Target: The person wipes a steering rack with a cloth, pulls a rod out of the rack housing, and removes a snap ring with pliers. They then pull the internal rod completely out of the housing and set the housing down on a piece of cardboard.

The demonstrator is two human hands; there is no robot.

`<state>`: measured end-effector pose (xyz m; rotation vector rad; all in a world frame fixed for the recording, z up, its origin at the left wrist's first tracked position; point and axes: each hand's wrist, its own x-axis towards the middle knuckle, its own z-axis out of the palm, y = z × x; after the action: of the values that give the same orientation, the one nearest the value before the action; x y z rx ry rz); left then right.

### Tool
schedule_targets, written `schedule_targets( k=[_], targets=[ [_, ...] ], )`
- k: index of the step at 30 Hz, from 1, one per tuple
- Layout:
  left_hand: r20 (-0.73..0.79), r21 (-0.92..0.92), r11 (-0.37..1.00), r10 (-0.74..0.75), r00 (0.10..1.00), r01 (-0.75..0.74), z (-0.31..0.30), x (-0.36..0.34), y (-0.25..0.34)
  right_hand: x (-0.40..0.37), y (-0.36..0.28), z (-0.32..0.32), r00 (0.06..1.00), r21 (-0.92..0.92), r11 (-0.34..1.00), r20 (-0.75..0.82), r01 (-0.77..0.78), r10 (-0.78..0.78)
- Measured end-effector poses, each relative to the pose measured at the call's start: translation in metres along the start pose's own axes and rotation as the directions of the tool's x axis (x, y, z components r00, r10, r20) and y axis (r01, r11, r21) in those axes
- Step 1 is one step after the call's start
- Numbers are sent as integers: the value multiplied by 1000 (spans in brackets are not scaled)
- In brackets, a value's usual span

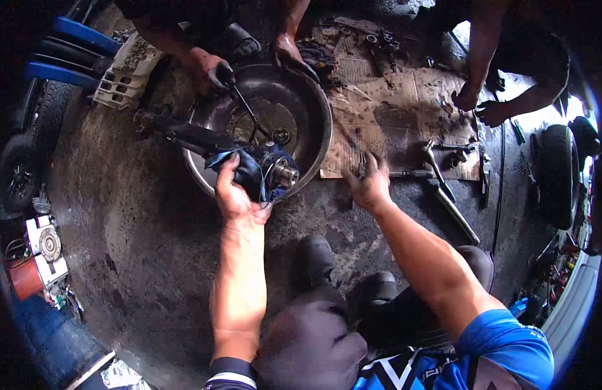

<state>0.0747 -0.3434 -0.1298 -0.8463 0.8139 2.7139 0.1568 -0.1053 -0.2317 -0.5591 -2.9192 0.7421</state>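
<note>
My left hand (238, 195) is closed around a dark blue rag (242, 170), pressing it to the end of a long black metal part (197, 138). A bare metal stub (286, 174) sticks out of that end, just right of the rag. The part reaches over the near rim of a round metal basin (325, 123). My right hand (369, 185) is stretched out at the near edge of an oil-stained cardboard sheet (405, 117). Its fingers are apart, right by the end of a metal tool (408, 173) lying there.
A co-worker's hand (213, 68) holds a bent rod (246, 107) over the basin; another hand (291, 55) is at its far rim. A second person's hands (467, 97) are over the cardboard's right side. A hammer-like tool (437, 169), a metal bar (460, 218) and a tyre (558, 175) lie rightward.
</note>
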Motion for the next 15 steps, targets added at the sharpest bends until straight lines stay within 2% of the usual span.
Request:
schedule_targets(
  k=[1,2,3,4,5,6,7,8,10,11,13,14,15],
  targets=[
    [-5,30,1000,1,1000,-1,-2,1,-1,10,-20,-17,990,215,968,26,126,-135],
    [-10,59,998,3,1000,-3,-4,1,-2,22,-50,-42,962,421,876,24,237,-272],
    [-89,124,992,41,995,-29,6,-6,-2,31,-76,-63,900,522,791,95,319,-425],
    [-90,122,992,44,995,-33,5,-8,-1,40,-98,-76,807,622,686,143,377,-573],
    [-34,174,985,23,999,-17,4,-9,1,51,-110,-78,640,524,602,133,603,-757],
    [20,227,974,0,1000,-4,3,-9,3,63,-122,-78,431,417,454,154,788,-889],
    [-28,248,969,-2,1000,9,-5,-5,1,68,-138,-82,303,448,357,189,820,-934],
    [-34,242,970,2,999,6,-13,-1,0,73,-148,-81,186,346,202,78,916,-979],
    [84,97,991,-96,992,88,-23,3,1,80,-162,-84,63,402,122,158,908,-986],
    [93,40,991,-130,987,127,-27,4,-1,82,-167,-82,53,406,114,158,907,-986],
    [85,45,988,-152,985,148,-28,0,0,84,-173,-75,-55,438,45,213,898,-975],
    [81,56,983,-179,981,175,-28,-2,1,83,-176,-71,-64,442,37,213,896,-975],
    [46,64,987,-150,988,147,-27,-6,2,80,-180,-67,-98,411,26,279,911,-955]
  ],
)
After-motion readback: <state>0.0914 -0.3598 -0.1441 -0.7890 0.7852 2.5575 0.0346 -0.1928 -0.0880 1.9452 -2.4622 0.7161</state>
